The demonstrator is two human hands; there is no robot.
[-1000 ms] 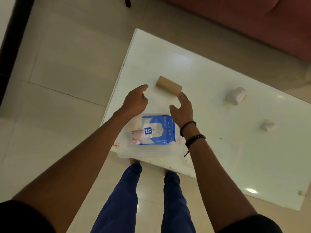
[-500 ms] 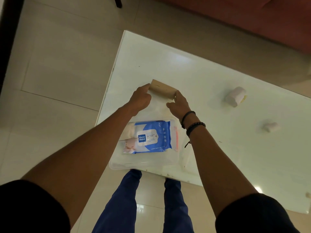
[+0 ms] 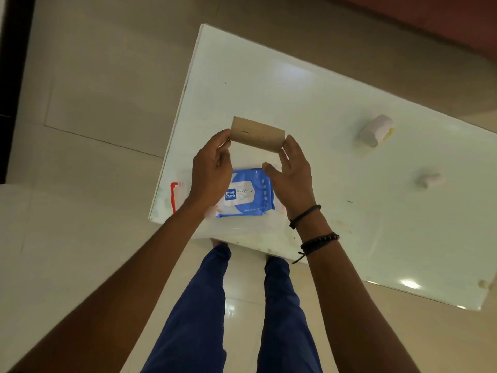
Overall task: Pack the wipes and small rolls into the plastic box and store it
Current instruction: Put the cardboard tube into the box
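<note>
A brown cardboard roll (image 3: 257, 134) is held by its two ends above the table, my left hand (image 3: 211, 170) at its left end and my right hand (image 3: 291, 176) at its right end. Beneath my hands a clear plastic box (image 3: 174, 196) with a red clip sits at the near left corner of the white table (image 3: 309, 98). A blue pack of wet wipes (image 3: 248, 195) lies inside the box. Two small white rolls lie on the table to the right, a bigger one (image 3: 375, 130) and a smaller one (image 3: 427, 180).
The table's left edge and near edge run close to the box, with tiled floor (image 3: 88, 109) beyond. My legs in blue trousers (image 3: 204, 305) stand at the near edge. A reddish sofa (image 3: 430, 28) lies past the table's far side.
Both hands reached forward from the box to the cardboard roll, took it by its ends and lifted it off the table. The view shifted a little.
</note>
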